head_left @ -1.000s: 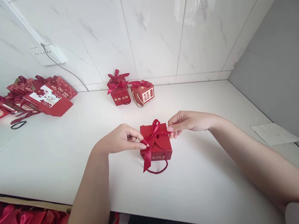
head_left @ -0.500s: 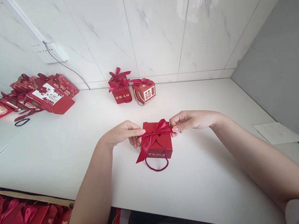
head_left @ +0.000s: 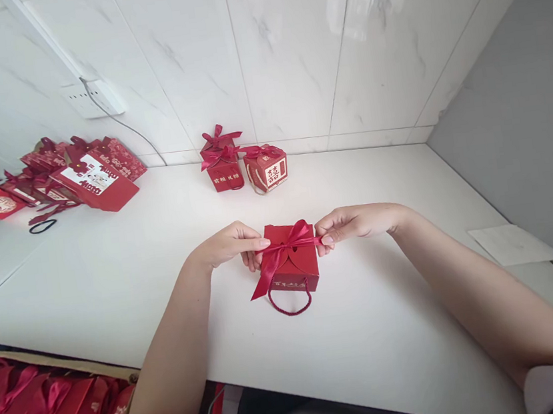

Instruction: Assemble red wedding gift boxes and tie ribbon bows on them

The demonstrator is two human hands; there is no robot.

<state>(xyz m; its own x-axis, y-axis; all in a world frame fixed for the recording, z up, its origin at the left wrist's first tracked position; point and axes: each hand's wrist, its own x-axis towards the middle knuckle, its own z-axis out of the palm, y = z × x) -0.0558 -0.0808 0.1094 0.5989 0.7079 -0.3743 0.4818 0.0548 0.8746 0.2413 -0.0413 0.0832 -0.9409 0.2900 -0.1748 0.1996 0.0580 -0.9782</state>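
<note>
Two hands, one bow between them

One small red box (head_left: 294,268) sits on the white desk (head_left: 373,336), its ribbon bow (head_left: 285,246) lying left to right across the lid. The left hand (head_left: 225,247) is just left of the box, fingers (head_left: 259,243) pinching the bow's left loop. The right hand (head_left: 356,223) is just right of it, pinching the right loop. Both are equally close. A cord handle (head_left: 291,306) hangs at the box's front.

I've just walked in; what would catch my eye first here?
A small red gift box sits in the middle of the white table, the left hand and right hand each pinching a side of its ribbon bow. More tied boxes stand behind it by the wall, and a heap of flat red packs lies far left.
</note>
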